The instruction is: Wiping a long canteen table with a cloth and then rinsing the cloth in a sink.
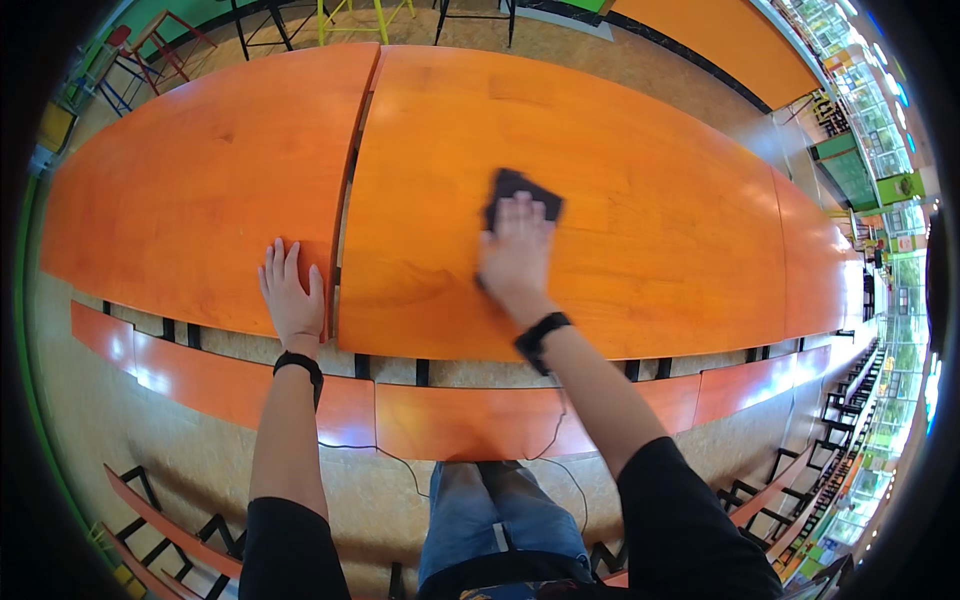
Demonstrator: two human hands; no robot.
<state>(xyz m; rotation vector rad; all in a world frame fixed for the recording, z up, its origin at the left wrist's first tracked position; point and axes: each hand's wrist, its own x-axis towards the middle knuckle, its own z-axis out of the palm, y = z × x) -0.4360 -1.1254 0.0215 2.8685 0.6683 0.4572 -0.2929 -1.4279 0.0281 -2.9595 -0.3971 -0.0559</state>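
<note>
Under my right hand (519, 251) a dark cloth (514, 184) is pressed flat against the orange wooden tabletop (637, 225). The hand is slightly blurred, and its palm hides part of the cloth. My left hand (292, 292) rests palm down with nothing in it, fingers a little apart, on the neighbouring tabletop (187, 180) close to its right edge. A narrow gap (347, 195) runs between the two tabletops, just right of my left hand. Both wrists wear black bands with thin cables trailing down.
A long orange bench (480, 420) runs along the table's near side, in front of my legs. More benches (169, 517) stand at lower left and right. Several metal stools (352, 22) line the far side. An orange counter (712, 49) is at upper right.
</note>
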